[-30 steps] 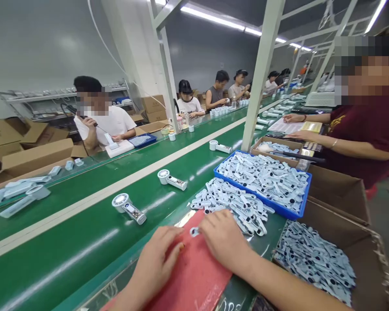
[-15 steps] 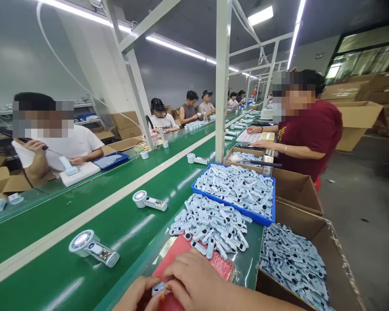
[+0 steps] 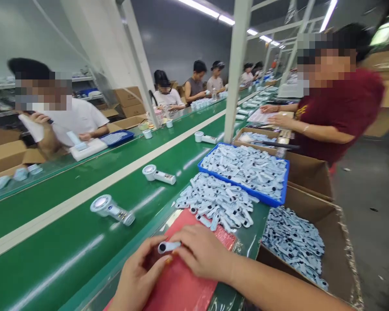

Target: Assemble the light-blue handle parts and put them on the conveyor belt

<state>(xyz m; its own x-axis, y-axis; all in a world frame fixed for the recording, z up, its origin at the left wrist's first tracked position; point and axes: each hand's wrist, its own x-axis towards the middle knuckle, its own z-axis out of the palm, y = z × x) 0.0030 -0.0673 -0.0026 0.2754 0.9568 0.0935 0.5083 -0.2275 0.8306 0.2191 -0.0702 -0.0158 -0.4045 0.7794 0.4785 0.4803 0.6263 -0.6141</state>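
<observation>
Both my hands meet over a red mat [image 3: 184, 285] at the near edge of the bench. Between them is one small pale blue plastic part [image 3: 168, 246] with a dark round hole at its left end. My left hand [image 3: 139, 274] pinches it from below with thumb and fingers. My right hand [image 3: 202, 255] covers its right end from above. Just beyond the mat lies a loose heap of the same pale blue parts [image 3: 215, 203].
A blue tray [image 3: 280, 199] and a cardboard box [image 3: 340, 242] hold more such parts at right. Small white fan-like units [image 3: 112, 208] ride the green conveyor belt [image 3: 68, 242] at left. A person in dark red [image 3: 340, 108] works beside me; others sit across the belt.
The view has swung and tilted. My hands have come up the red mat, and the small part now shows plainly between them. The units on the belt have shifted.
</observation>
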